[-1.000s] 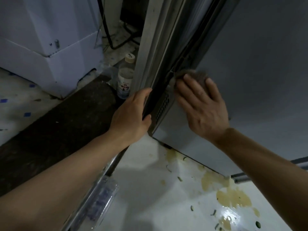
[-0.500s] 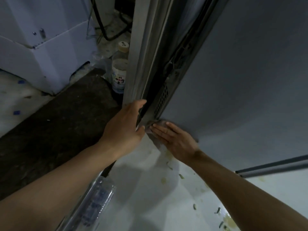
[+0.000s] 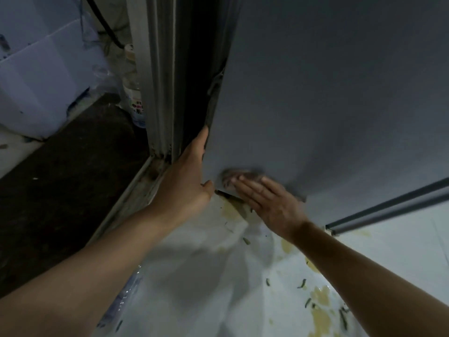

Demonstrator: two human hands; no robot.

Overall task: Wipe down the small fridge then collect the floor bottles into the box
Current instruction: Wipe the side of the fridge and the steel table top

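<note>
The small grey fridge (image 3: 328, 98) fills the upper right, its side panel facing me. My left hand (image 3: 187, 181) grips the panel's lower left edge, fingers wrapped behind it. My right hand (image 3: 267, 203) lies flat near the fridge's bottom corner, pressing a dark cloth (image 3: 239, 175) against the panel. A plastic bottle with a pale cap (image 3: 133, 93) stands on the floor behind the metal frame. Another clear bottle (image 3: 124, 297) lies on the floor under my left forearm, mostly hidden.
A grey metal frame (image 3: 158, 81) stands left of the fridge, a dark gap between them. A white appliance (image 3: 41, 76) sits at far left beside a dark floor strip (image 3: 60, 186). The white floor (image 3: 206, 288) carries yellow stains and green scraps. A black cable (image 3: 107, 27) hangs behind.
My right hand and the cloth slid from higher on the fridge's edge down to its bottom corner. My left hand shifted from the frame edge onto the fridge panel's edge. The view swung left.
</note>
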